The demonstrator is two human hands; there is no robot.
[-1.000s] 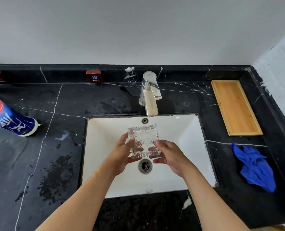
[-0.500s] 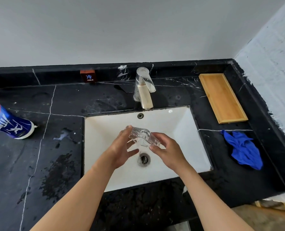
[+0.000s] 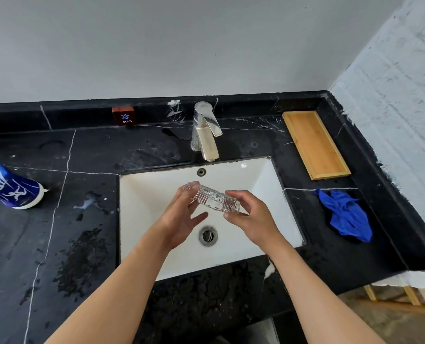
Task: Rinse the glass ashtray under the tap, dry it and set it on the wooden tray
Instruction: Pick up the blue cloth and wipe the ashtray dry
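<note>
Black marble counter (image 3: 87,155) carries a wooden tray (image 3: 315,144), blue cloth (image 3: 345,214), tap (image 3: 204,131) and blue bottle (image 3: 9,188)

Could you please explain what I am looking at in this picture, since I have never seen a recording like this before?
There is no machine here. A person wears a camera on the head, so this single view looks forward and down at their own two bare arms.

They stand at a black marble counter with a white sink set into it and a tap behind it. No water is visibly running.

Over the sink, both hands hold a ribbed glass ashtray, tilted on edge. The left hand grips its left end, the right hand its right end.

To the right lie a wooden tray, with nothing on it, and nearer the person a crumpled blue cloth. At the far left stands a blue bottle. A small sign reading COLD sits on the back ledge.
</note>
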